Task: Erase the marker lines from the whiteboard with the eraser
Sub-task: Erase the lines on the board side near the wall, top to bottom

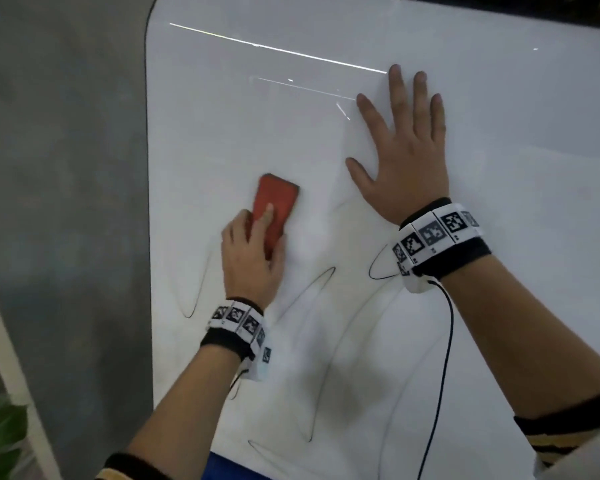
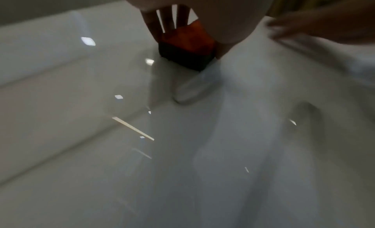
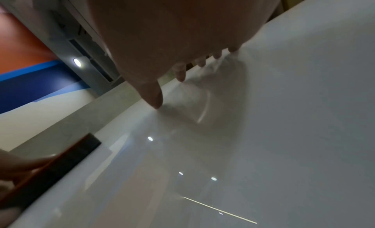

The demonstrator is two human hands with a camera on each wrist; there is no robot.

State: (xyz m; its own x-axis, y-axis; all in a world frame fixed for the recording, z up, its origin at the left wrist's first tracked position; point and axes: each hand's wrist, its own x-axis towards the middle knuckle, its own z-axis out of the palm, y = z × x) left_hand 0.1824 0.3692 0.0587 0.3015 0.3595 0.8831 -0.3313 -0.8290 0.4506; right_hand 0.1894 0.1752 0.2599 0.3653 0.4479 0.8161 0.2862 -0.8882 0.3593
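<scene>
A white whiteboard [image 1: 499,306] lies flat and fills most of the head view. Thin black marker lines [image 1: 312,282] loop across its near half, some half wiped and faint. My left hand [image 1: 253,251] grips a red eraser [image 1: 274,206] and presses it onto the board left of centre; the forefinger lies along its top. In the left wrist view the eraser [image 2: 186,45] shows its dark felt underside on the board, blurred. My right hand [image 1: 402,147] lies flat on the board, fingers spread, to the right of the eraser. The right wrist view shows those fingertips [image 3: 156,101] touching the surface.
A grey floor [image 1: 66,168] runs along the board's left edge. A white post [image 1: 11,375] and green leaves [image 1: 0,434] sit at the lower left. A black cable [image 1: 444,358] hangs from my right wristband across the board. Ceiling lights reflect on the glossy far half.
</scene>
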